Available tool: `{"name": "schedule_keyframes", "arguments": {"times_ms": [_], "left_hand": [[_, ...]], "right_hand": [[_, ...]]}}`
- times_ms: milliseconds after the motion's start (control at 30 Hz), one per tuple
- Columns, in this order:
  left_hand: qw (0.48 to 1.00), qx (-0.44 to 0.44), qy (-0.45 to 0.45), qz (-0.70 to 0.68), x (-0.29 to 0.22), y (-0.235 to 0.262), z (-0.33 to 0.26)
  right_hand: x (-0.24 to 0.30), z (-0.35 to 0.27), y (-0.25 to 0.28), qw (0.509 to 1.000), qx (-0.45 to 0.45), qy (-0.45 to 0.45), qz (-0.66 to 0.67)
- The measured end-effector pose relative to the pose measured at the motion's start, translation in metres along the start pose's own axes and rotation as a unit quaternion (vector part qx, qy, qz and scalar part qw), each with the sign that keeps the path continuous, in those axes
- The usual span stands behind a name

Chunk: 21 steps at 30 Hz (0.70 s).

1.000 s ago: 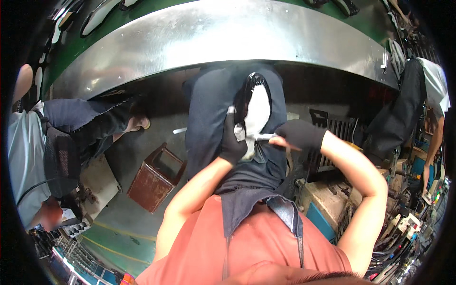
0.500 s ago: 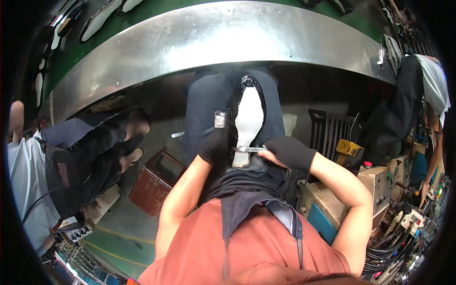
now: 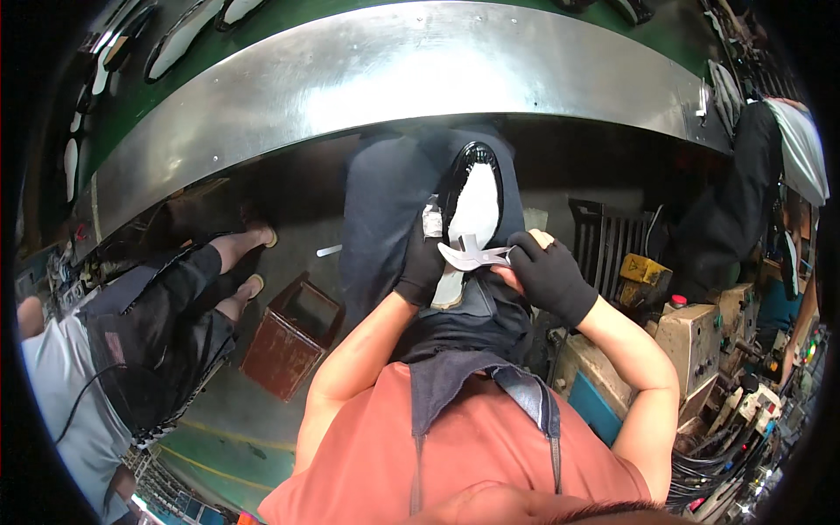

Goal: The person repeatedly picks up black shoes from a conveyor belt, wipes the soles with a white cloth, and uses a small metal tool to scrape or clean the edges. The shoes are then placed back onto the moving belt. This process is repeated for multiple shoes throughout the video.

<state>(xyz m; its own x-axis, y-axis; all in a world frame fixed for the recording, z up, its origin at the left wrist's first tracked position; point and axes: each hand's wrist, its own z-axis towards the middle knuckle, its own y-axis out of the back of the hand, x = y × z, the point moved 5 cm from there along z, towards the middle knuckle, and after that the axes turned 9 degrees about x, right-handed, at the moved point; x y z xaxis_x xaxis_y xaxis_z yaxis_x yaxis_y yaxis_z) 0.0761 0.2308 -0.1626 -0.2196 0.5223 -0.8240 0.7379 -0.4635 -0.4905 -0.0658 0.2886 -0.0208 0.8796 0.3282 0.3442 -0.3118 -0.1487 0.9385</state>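
Note:
A black shoe lies upside down across my lap, glossy toe pointing away and white underside facing up. My left hand, in a black fingerless glove with whitish tape round a finger, grips the shoe's left side. In my right hand, also black-gloved, is a pair of metal lasting pliers. Their curved head and stubby hammer-like projection lie over the narrow heel part of the shoe. Whether the jaws touch the shoe, I cannot tell.
Ahead runs a steel bench edge beside a green surface with several shoes. A brown stool stands at my left, near a seated person. On the right are a yellow box, a control box, cables and another person.
The shoe and both hands have shifted slightly to the right. My right hand has turned the pliers, so their head now shows broadside. The person at left has changed posture.

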Motion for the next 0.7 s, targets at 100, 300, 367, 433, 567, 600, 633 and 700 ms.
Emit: {"name": "schedule_keyframes", "arguments": {"times_ms": [100,300,367,433,567,600,633,700], "left_hand": [[0.998,-0.02,0.035,-0.044,0.014,0.009,0.001],[0.996,0.041,0.036,-0.066,0.034,0.014,0.006],[0.998,0.042,0.05,0.027,0.018,0.009,0.004],[0.997,0.02,0.053,0.053,0.002,0.003,0.002],[0.999,-0.031,0.002,0.039,0.023,0.019,0.003],[0.992,-0.039,-0.047,0.108,0.016,0.017,0.004],[0.978,-0.051,-0.09,0.179,0.008,0.015,0.001],[0.941,-0.076,-0.141,0.297,-0.005,0.006,-0.006]], "right_hand": [[0.002,-0.003,0.001,0.994,0.026,-0.05,0.094],[-0.022,-0.019,-0.026,0.813,0.284,-0.251,0.442],[-0.021,-0.007,-0.024,0.74,0.338,-0.26,0.52],[-0.02,-0.007,-0.025,0.712,0.319,-0.268,0.565],[-0.001,-0.002,-0.006,0.985,0.106,-0.097,0.098],[-0.006,-0.004,-0.004,0.993,0.077,-0.073,0.054],[-0.008,-0.007,-0.002,0.995,0.063,-0.067,0.046],[-0.006,-0.016,0.002,0.997,0.035,-0.054,0.033]]}}
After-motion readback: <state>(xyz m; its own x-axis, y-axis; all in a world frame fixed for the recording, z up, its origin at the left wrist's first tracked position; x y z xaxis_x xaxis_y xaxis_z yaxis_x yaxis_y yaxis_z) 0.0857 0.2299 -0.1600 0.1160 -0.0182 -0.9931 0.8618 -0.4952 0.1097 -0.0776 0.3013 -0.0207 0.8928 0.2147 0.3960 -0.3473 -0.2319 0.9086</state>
